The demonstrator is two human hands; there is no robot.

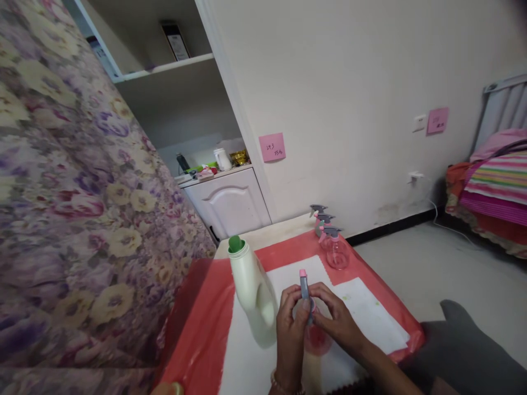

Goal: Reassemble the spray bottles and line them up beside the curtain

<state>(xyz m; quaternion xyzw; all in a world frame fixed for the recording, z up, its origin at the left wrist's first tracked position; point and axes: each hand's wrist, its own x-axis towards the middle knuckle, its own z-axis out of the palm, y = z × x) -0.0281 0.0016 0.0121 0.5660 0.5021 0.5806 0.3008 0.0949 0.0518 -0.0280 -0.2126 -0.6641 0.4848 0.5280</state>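
Note:
A small see-through pink spray bottle (318,341) stands on the white cloth in front of me, its grey and pink trigger head (303,282) at the top. My left hand (291,315) is closed around the trigger head from the left, thumb against its grey back. From the right, my right hand (337,318) grips at the bottle's neck and collar, its fingers partly hiding them. Left of my hands is a large pale green jug (251,282) with a green cap (236,244).
Several similar spray bottles (337,255) line the table's far right corner. White cloths (366,307) lie over the red table cover (197,323). A floral curtain (94,219) hangs at left. Behind are a cabinet (226,203) and wall; a bed (494,186) is at right.

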